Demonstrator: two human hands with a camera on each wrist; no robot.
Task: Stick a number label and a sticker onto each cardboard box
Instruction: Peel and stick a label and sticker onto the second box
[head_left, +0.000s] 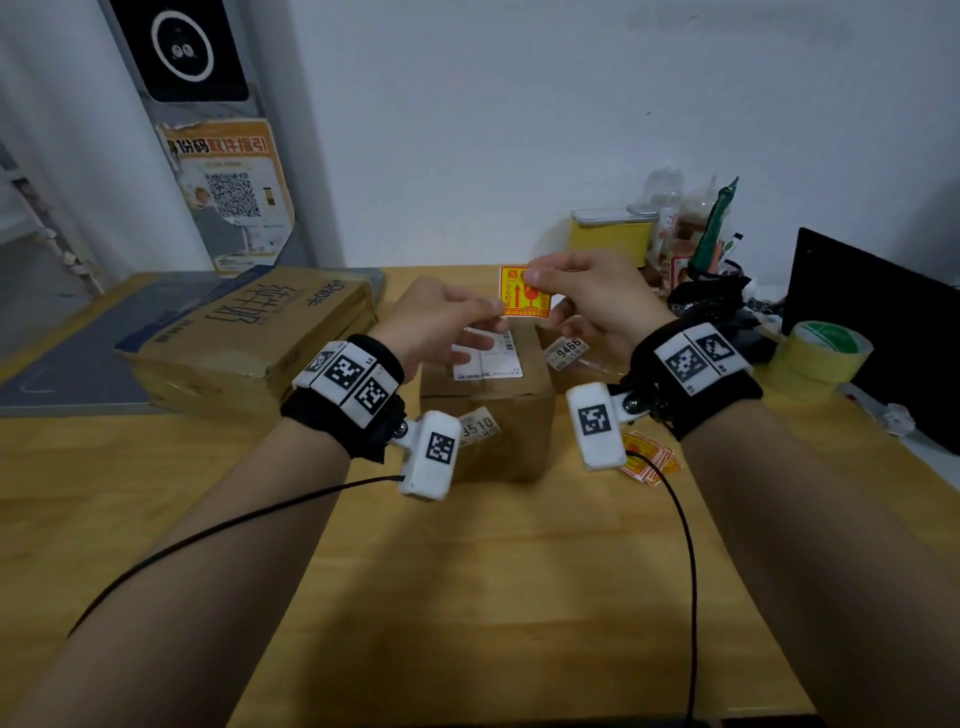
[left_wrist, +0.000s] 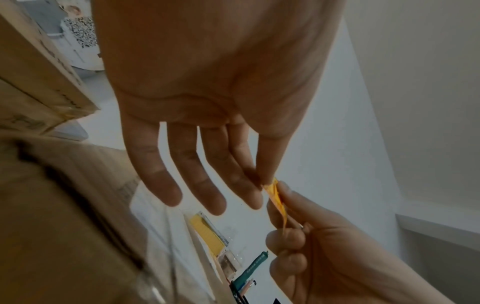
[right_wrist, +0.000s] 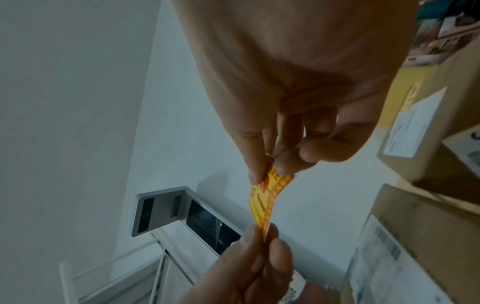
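Both hands hold a yellow and red sticker (head_left: 524, 292) in the air above a small cardboard box (head_left: 488, 410). My right hand (head_left: 540, 278) pinches its upper edge between thumb and forefinger. My left hand (head_left: 496, 310) pinches its lower left corner, the other fingers straight. The sticker (right_wrist: 267, 201) looks bent between the two grips, and it shows edge-on as the sticker (left_wrist: 276, 198) in the left wrist view. The box carries a white shipping label (head_left: 488, 358) on top and a number label reading 3510 (head_left: 479, 425) on its front. A second box behind it bears a number label reading 9466 (head_left: 567, 352).
A large flat carton (head_left: 249, 332) lies at the left on the wooden table (head_left: 467, 597). More yellow stickers (head_left: 649, 460) lie right of the small box. A tape roll (head_left: 821, 353), a black panel (head_left: 878, 322) and assorted clutter (head_left: 691, 249) stand at the back right.
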